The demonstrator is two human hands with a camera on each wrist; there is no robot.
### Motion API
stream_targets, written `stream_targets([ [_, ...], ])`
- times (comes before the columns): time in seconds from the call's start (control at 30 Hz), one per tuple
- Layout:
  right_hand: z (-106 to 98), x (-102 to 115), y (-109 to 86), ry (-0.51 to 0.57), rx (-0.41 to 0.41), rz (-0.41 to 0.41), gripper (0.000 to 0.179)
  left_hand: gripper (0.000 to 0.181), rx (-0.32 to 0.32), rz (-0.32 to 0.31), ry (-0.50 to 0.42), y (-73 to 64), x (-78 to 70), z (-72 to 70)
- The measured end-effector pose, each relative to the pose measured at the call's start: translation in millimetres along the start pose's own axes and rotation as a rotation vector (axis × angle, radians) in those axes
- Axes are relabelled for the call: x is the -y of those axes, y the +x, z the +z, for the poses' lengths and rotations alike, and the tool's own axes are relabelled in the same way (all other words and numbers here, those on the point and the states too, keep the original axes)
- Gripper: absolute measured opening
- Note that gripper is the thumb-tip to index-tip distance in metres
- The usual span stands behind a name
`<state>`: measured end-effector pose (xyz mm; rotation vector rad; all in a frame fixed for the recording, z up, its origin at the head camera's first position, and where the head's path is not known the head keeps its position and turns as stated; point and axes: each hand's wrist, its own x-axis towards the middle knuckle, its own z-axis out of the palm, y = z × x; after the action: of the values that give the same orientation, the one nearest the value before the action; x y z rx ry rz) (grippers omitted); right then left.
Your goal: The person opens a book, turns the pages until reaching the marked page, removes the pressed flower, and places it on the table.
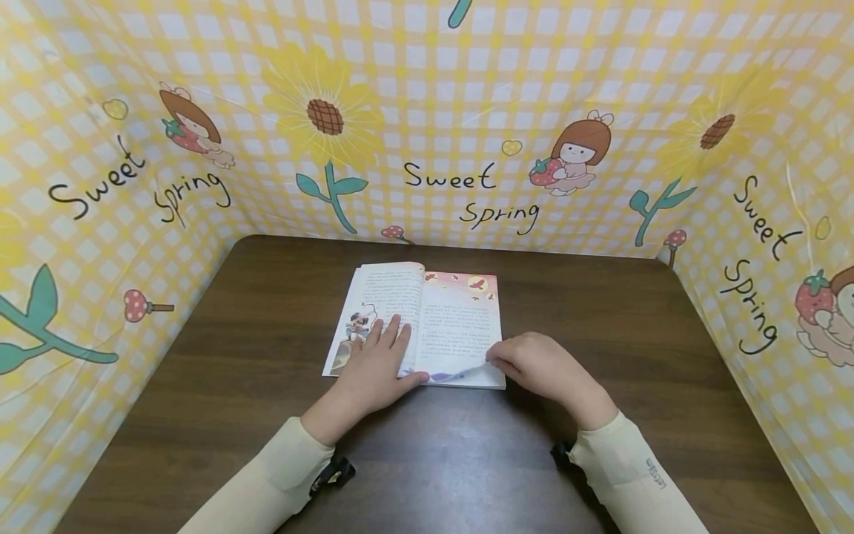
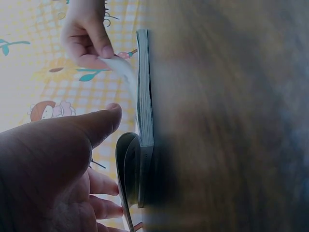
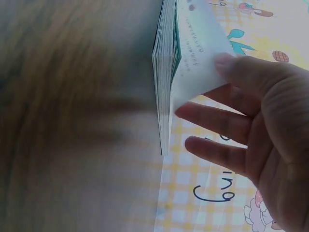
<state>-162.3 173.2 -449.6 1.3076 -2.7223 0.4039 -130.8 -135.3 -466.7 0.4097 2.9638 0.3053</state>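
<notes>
Resting with fingers spread, my left hand (image 1: pixel 373 367) lies across the left page (image 1: pixel 392 288) of the book (image 1: pixel 427 319). My right hand (image 1: pixel 539 365) pinches the lower outer corner of the right page (image 1: pixel 457 334), lifted off those beneath. The book lies open on the brown worktop (image 1: pixel 267 319); behind it hangs a yellow checked cloth (image 1: pixel 427 96) printed with sunflowers (image 1: pixel 325 116).

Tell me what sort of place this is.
Probably a tabletop booth: yellow checked cloth surrounds three sides of a wooden-looking table, where an open book lies. The room beyond is hidden.
</notes>
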Motion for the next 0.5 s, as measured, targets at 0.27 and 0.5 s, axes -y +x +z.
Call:
stream_targets([
  [0.27, 0.1, 1.7, 0.6, -0.094, -0.164, -0.012, 0.01, 0.102, -0.01, 0.001, 0.013, 0.1, -1.7, -0.4],
  [0.5, -0.1, 4.3, 2.8, -0.131, -0.333, -0.06, 0.009, 0.105, -0.024, 0.0, 0.005, 0.4, -2.1, 1.3],
])
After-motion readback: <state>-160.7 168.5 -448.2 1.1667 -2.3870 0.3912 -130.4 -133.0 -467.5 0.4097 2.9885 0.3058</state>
